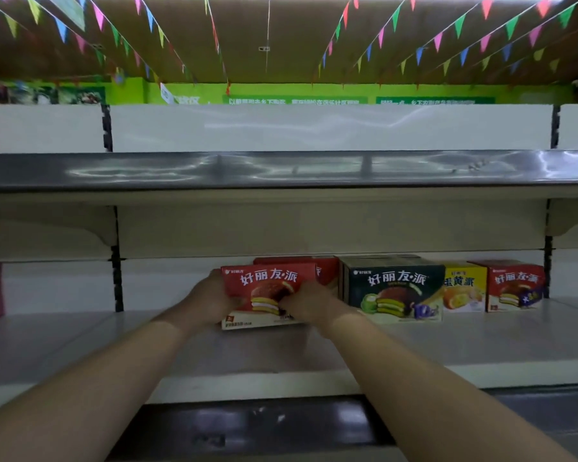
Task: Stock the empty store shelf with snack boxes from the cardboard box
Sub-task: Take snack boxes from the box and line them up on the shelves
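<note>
Two bare forearms reach over the shelf (80, 345) edge, left hand (211, 296) and right hand (309, 303) gripping opposite ends of an upright red snack box (264, 288). Its long axis spans between the curled fingers; the green box (394, 288) stands just right, a likely gap to close.

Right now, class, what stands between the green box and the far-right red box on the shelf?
A yellow box, seen in the head view, stands between the green box and the red box.

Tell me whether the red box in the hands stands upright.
Slightly tilted: the red box leans, top edge slanting, gripped by left hand and right hand.
</note>
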Demonstrator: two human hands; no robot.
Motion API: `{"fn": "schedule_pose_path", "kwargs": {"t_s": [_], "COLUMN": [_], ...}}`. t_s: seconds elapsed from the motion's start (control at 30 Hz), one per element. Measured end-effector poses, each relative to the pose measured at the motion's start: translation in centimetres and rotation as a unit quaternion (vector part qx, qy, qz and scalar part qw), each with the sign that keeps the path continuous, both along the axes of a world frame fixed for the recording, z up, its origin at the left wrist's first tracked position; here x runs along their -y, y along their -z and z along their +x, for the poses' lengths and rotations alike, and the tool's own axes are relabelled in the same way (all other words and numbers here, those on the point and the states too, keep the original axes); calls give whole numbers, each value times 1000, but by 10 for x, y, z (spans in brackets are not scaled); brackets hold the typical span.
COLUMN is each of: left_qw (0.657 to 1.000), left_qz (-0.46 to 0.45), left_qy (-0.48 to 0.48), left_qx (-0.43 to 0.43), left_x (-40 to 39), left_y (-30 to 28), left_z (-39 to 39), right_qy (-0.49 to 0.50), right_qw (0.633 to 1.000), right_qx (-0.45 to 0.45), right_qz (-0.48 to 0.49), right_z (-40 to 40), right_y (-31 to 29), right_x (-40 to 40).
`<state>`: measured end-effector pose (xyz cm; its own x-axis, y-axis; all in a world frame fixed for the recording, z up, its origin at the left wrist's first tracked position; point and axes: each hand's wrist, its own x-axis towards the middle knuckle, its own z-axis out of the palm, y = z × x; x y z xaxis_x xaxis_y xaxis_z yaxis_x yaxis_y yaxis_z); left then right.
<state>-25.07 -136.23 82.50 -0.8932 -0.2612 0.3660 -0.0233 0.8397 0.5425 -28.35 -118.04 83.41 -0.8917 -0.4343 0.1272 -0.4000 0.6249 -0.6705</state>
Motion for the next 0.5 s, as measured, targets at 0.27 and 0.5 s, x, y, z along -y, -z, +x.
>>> {"fn": "schedule_pose_path", "kwargs": {"t_s": [0.27,0.5], "left_qw": [998,996], "left_qz": [-64,-72], "left_qy": [-29,-54], "left_qx": [3,13], "left_x": [-12,-9], "left_y": [-1,13], "left_z": [-52,-54], "right_qy": [56,77], "right_qw": [991,979], "right_qx": [66,105], "right_qz": [-99,-155], "right_z": [-18,-23], "right_y": [6,6], "right_x": [-11,-9]}}
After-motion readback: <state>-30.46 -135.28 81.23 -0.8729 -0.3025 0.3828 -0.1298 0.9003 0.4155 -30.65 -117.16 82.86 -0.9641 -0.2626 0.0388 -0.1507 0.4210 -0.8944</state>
